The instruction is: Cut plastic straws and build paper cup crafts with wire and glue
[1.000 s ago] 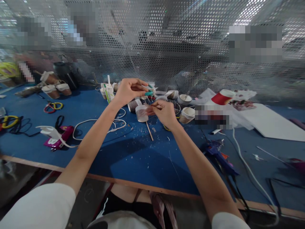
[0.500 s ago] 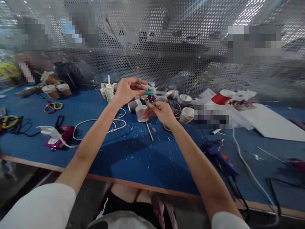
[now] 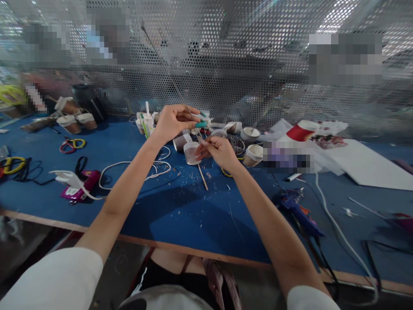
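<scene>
My left hand [image 3: 176, 122], with green nails, pinches a long thin rod [image 3: 161, 60]. The rod slants up to the left and ends in a small dark tip. Just below and to the right, my right hand [image 3: 217, 150] has its fingers pressed together on the rod's lower part; the fingertips are partly blurred. Behind those fingertips lies a pale thread-wrapped spool [image 3: 191, 153], and a darker spool [image 3: 181, 142] is beside it. A thin wooden stick [image 3: 202, 177] shows below my hands; whether it joins the rod I cannot tell.
White cable [image 3: 163, 165] loops left of the spools, near a purple glue gun [image 3: 80, 185]. Yellow-and-red-handled pliers [image 3: 72, 144] lie farther left. At right are a paper cup [image 3: 253, 155], a blue glue gun [image 3: 300, 213] and a white board [image 3: 377, 165]. Perforated metal mesh [image 3: 226, 82] stands behind the table.
The rod's dark tip has shifted very slightly to the left and down. Both hands stay almost where they were, still closed on the rod.
</scene>
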A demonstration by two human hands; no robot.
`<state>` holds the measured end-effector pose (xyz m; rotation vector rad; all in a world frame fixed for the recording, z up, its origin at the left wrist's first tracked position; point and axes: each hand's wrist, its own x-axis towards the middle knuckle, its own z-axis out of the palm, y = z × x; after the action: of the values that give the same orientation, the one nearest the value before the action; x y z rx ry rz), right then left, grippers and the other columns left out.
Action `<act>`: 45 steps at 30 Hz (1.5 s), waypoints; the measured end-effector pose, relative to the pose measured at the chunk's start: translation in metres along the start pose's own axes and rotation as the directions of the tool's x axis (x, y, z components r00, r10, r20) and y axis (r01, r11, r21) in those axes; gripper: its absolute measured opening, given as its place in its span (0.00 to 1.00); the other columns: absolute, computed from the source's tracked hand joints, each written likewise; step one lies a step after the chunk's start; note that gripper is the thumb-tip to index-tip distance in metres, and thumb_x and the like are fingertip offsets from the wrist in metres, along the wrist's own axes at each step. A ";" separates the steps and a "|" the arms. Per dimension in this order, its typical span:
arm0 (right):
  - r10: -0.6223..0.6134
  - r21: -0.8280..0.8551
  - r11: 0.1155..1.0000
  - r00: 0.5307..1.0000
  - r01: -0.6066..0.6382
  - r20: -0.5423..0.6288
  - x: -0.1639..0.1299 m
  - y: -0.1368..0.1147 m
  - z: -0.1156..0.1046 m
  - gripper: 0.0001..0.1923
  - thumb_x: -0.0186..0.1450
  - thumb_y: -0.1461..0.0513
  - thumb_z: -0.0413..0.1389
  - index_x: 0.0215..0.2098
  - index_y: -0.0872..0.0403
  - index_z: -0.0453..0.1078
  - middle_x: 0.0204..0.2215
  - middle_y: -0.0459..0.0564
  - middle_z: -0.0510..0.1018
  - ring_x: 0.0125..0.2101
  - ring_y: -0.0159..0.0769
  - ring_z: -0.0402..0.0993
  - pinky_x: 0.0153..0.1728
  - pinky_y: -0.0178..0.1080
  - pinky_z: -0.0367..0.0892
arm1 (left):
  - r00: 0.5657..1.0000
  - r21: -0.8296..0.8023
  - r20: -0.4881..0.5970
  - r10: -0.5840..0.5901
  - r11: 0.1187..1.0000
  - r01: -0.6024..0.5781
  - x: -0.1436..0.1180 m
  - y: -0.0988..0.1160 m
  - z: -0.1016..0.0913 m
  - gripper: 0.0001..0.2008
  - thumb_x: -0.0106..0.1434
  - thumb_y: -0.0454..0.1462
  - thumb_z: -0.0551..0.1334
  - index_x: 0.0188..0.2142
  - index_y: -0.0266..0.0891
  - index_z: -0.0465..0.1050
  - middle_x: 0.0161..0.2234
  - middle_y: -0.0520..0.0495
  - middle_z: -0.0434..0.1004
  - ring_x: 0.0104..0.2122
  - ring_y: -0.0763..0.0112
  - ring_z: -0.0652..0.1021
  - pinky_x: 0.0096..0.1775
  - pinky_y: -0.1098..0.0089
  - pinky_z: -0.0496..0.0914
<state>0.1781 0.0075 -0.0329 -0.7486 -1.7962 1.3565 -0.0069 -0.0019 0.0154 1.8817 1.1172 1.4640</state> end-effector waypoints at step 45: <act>-0.201 -0.244 0.955 0.973 0.168 -0.116 -0.001 0.010 -0.005 0.21 0.58 0.44 0.55 0.24 0.53 0.66 0.21 0.47 0.77 0.20 0.36 0.77 0.23 0.39 0.75 | 0.999 0.020 0.052 -0.013 1.000 0.012 0.001 -0.003 -0.004 0.17 0.50 0.38 0.70 0.40 0.35 0.74 0.31 0.46 0.82 0.36 0.66 0.81 0.37 0.68 0.78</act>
<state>0.1826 0.0116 -0.0420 -0.7572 -1.8808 0.9583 -0.0117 -0.0002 0.0152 1.9114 1.1208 1.3942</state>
